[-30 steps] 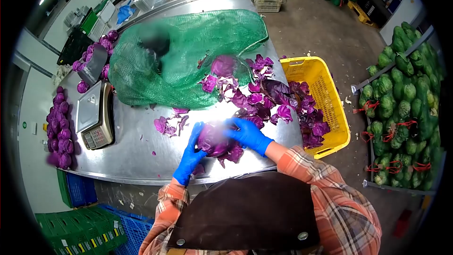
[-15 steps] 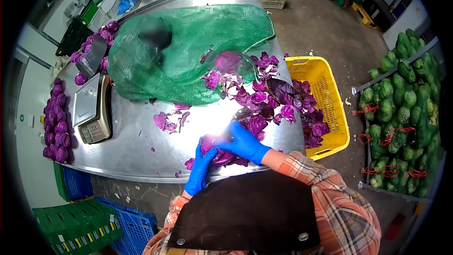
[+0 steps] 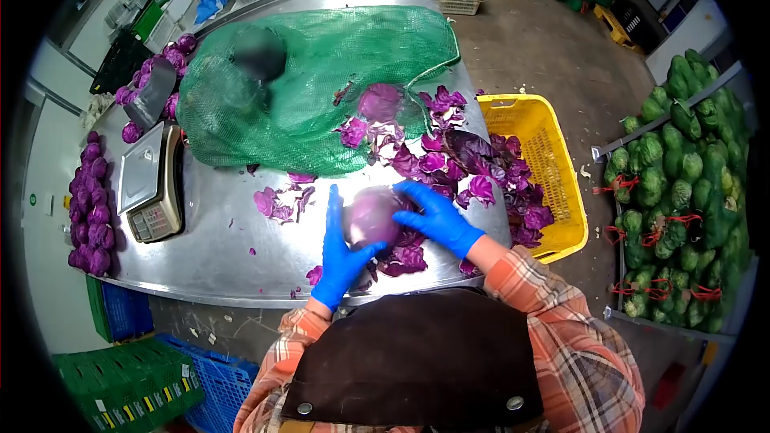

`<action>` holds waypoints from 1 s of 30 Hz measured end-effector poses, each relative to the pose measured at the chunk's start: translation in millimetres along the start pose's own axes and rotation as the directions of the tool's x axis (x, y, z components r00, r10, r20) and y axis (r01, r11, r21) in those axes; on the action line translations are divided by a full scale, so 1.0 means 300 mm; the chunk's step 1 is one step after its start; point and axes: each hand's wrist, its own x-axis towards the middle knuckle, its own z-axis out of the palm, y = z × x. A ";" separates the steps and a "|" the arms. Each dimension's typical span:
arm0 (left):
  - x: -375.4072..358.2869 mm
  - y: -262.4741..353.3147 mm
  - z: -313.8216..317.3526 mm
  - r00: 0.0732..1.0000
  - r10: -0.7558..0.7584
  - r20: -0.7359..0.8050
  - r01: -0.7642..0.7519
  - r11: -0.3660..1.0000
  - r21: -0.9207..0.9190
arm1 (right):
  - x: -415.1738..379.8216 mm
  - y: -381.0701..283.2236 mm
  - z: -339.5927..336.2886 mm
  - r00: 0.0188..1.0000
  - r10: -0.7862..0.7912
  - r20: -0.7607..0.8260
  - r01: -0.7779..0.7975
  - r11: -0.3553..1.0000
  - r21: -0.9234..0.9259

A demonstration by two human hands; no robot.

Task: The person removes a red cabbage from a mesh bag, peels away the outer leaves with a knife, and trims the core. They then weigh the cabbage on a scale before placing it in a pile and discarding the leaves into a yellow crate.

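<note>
A round red cabbage (image 3: pixel 372 219), slightly blurred, sits between my blue-gloved hands above the near part of the steel table. My left hand (image 3: pixel 342 250) presses along its left side, fingers stretched upward and thumb across the front. From the right, my right hand (image 3: pixel 438 220) cups the same head with bent fingers. Under and beside it lie loose purple leaves (image 3: pixel 403 258). Farther off, more torn leaves (image 3: pixel 473 152) spread toward the table's right edge. Another red cabbage (image 3: pixel 380 103) rests by the mouth of a green mesh bag (image 3: pixel 321 56).
A yellow crate (image 3: pixel 568 192) with purple leaves stands against the table's right side. On the left are a weighing scale (image 3: pixel 152 184) and a pile of red cabbages (image 3: pixel 92 204). Netted green vegetables (image 3: pixel 674 184) fill a rack at far right. Green crates (image 3: pixel 128 385) sit at lower left.
My hands have spread apart from close together over the cabbage to its two sides. The cabbage now shows more fully and sits slightly farther from me.
</note>
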 end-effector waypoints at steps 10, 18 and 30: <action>0.076 0.079 0.074 0.961 -0.251 0.119 0.272 0.937 -0.220 | -0.070 -0.031 0.031 0.999 0.052 -0.011 -0.053 0.987 -0.150; 0.005 -0.022 0.097 0.971 -0.237 0.013 0.235 0.956 -0.175 | -0.054 -0.020 0.041 0.972 0.221 -0.079 -0.196 0.949 0.245; -0.081 -0.106 0.040 0.982 -0.158 0.102 0.187 0.879 -0.438 | -0.036 -0.042 0.003 0.835 0.541 0.097 -0.452 0.575 0.682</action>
